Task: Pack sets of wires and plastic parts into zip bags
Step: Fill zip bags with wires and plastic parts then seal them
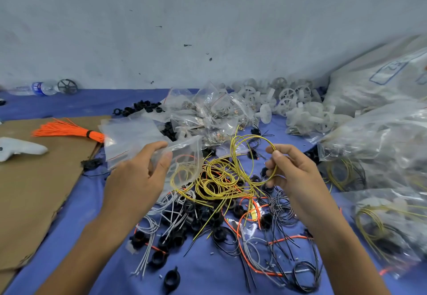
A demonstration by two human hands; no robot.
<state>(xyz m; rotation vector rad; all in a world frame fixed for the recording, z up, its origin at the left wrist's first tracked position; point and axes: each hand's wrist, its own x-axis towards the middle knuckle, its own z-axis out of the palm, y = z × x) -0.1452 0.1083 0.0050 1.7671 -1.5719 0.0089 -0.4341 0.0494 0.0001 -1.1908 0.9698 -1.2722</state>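
worktop (92, 213) covered in blue cloth spreads beneath both hands. left of the left hand lies a brown cardboard sheet (46, 179). right of the right hand sit big clear sacks (381, 133) stuffed with filled bags. beyond the hands are a heap of white plastic wheels (300, 107) and a pile of small zip bags (208, 112). between and below the hands spreads a tangle of yellow, black, white and orange wires (219, 186), mixed with black plastic rings (165, 282). the left hand (136, 179) grips a clear zip bag (184, 156) between thumb and fingers, yellow wire showing through it. the right hand (295, 172) pinches a yellow wire coil (254, 136), held up and apart from the bag.
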